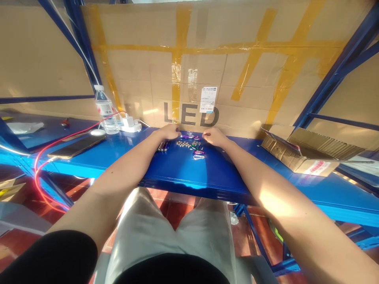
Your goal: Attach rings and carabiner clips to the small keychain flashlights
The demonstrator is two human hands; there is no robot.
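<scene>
My left hand (171,131) is closed at the back of the blue shelf, its fingers bent beside a shiny purple metal piece (186,136). Across from it, my right hand (213,137) is also closed, thumb and fingers pinched together. Whatever either hand holds is too small to make out. Between and just in front of the hands lie a group of small round metal parts (183,144) and some colourful clips that look like carabiners (199,153). Several slim dark tubes with shiny ends (164,147) lie side by side near my left wrist.
An opened cardboard box (316,165) stands on the right. To the left are a water bottle (106,110), a white power strip with a plug (130,125), a phone (77,146) and a red cable (38,165). Taped cardboard (142,79) closes off the back.
</scene>
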